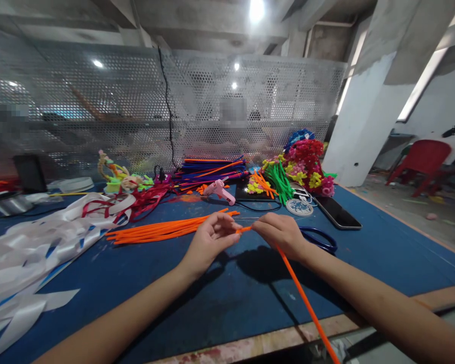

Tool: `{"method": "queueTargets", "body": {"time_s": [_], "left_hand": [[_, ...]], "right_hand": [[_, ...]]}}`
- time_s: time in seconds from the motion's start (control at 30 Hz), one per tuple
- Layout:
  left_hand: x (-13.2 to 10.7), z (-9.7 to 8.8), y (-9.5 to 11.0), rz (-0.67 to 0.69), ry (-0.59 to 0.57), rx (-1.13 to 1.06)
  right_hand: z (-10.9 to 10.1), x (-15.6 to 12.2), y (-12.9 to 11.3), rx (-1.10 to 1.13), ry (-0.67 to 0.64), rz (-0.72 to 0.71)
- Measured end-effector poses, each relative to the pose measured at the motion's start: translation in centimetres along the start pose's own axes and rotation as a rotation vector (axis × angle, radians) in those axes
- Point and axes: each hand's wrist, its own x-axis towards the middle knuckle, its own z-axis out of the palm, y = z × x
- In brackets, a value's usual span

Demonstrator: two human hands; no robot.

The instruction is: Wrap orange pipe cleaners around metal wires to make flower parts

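Note:
Both hands hold one orange pipe cleaner point(307, 303) above the blue table point(212, 313). My left hand point(213, 237) pinches its short end between thumb and fingertips. Closed round it a little farther along is my right hand point(280, 233), and the long tail hangs from under that palm past the table's front edge. Behind my left hand lies a bundle of orange pipe cleaners point(155, 230). Blue-handled scissors point(328, 241) rest beside my right wrist, their blades partly hidden behind the hand.
White ribbon point(34, 242) spreads over the left side. A pink glue gun point(220, 191) lies at the back with dark blue and orange pipe cleaners point(212, 169). Fuzzy flowers point(307, 162), green stems point(279, 179) and a phone point(337, 212) are at the right. A perforated metal panel point(197, 111) stands behind.

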Motion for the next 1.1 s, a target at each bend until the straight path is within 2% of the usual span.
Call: {"method": "queueTargets", "body": {"time_s": [0.1, 0.33, 0.4, 0.47, 0.53, 0.67, 0.83, 0.93, 1.1], "left_hand": [[0.1, -0.4, -0.2, 0.056, -0.046, 0.112], [0.3, -2.1, -0.2, 0.324, -0.093, 0.666], [0.5, -2.4, -0.1, 0.357, -0.119, 0.792], [0.7, -2.4, -0.1, 0.321, -0.15, 0.842], [0.9, -2.2, -0.2, 0.165, -0.194, 0.78], [1.3, -1.8, -0.5, -0.262, -0.288, 0.423], [1.5, -2.2, -0.7, -0.477, -0.307, 0.061], [1.6, -2.2, -0.7, -0.457, -0.23, -0.044], [1.2, -1.2, 0.1, -0.147, -0.091, 0.095]], "right_hand": [[0.0, 0.0, 0.0, -0.02, -0.02, -0.012], [-0.2, 0.2, -0.7, -0.023, -0.038, -0.061], [-0.3, 0.2, -0.9, -0.033, -0.038, -0.076], [-0.3, 0.2, -0.8, -0.043, -0.047, -0.1], [-0.3, 0.2, -0.6, -0.059, -0.065, -0.124], [-0.2, 0.1, -0.3, -0.085, -0.094, -0.157], [-0.4, 0.4, -0.5, -0.116, -0.09, -0.202], [-0.3, 0.4, -0.5, -0.093, -0.094, -0.172], [0.6, 0.0, -0.2, 0.103, -0.064, 0.076]]}}
